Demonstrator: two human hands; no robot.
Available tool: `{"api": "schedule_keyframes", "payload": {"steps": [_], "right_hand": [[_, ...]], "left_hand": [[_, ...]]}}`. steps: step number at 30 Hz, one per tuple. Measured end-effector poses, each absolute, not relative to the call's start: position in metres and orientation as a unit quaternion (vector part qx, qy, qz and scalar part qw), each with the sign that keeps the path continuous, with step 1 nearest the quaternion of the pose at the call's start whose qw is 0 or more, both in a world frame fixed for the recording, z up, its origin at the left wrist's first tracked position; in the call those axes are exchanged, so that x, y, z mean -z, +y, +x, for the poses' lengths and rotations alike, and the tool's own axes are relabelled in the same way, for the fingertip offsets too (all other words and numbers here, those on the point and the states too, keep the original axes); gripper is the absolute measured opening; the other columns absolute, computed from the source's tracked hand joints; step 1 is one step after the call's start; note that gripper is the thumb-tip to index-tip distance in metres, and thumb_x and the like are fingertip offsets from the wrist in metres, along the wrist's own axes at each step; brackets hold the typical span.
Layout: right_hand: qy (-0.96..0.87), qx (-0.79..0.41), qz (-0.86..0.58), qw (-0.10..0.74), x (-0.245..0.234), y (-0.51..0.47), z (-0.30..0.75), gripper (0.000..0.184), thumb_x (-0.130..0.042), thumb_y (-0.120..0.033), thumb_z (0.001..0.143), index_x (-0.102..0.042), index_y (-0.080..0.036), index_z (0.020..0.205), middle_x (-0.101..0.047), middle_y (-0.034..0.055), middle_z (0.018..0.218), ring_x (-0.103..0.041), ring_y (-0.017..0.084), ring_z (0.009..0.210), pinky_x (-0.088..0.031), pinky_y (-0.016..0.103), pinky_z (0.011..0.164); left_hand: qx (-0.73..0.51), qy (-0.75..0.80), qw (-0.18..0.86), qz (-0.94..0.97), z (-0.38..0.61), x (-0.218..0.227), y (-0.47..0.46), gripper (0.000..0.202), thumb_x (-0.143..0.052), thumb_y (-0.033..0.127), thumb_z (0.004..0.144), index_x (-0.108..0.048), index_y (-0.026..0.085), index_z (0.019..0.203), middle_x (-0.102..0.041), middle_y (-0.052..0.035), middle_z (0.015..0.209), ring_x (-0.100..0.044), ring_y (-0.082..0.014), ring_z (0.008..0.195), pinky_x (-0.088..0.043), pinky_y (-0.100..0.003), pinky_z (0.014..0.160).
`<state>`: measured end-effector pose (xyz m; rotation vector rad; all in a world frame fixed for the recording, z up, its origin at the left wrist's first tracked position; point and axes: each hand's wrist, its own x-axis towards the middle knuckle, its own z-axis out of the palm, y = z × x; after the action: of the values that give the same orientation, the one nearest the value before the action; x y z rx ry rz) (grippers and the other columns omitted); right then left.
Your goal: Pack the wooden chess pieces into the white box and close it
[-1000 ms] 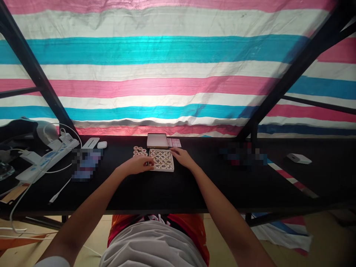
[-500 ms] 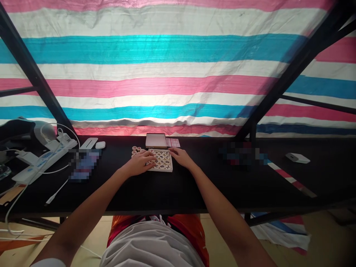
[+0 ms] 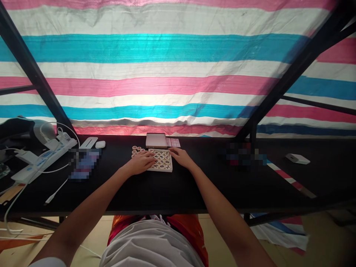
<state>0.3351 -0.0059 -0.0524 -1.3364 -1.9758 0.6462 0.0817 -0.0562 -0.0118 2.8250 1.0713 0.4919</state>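
Note:
A shallow white box [image 3: 162,170] of Chinese chess pieces [image 3: 161,161] lies on the black desk, its round pieces in rows with dark characters. My left hand [image 3: 140,162] rests over the box's left side, its stretched fingers on the pieces and hiding some of them. My right hand [image 3: 180,156] grips the far right corner of the box, fingers bent against its edge. Several loose chess pieces with red characters [image 3: 134,152] lie beyond my left hand, partly covered by it.
Behind the pieces lie an open box lid [image 3: 156,140] and a pink-printed paper [image 3: 173,142]. To the left are a phone [image 3: 85,165], a white earbud case [image 3: 100,144], a power strip [image 3: 44,159] and cables. A white block [image 3: 297,158] sits far right.
The fingers of my left hand have drawn closer together and pulled slightly back over the pieces. My right hand stays at the box corner.

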Motion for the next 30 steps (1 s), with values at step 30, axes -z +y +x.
{"api": "schedule_keyframes", "payload": {"steps": [30], "right_hand": [[-0.748, -0.261, -0.519, 0.321, 0.042, -0.010, 0.333, 0.028, -0.053, -0.031, 0.083, -0.065, -0.020, 0.106, -0.068, 0.0058, 0.103, -0.062, 0.018, 0.097, -0.044, 0.032, 0.090]], "left_hand": [[-0.038, 0.708, 0.045, 0.704, -0.009, -0.014, -0.027, 0.015, -0.053, 0.032, 0.078, -0.057, 0.018, 0.080, -0.065, -0.0085, 0.093, -0.059, -0.0255, 0.085, -0.041, -0.030, 0.064]]}}
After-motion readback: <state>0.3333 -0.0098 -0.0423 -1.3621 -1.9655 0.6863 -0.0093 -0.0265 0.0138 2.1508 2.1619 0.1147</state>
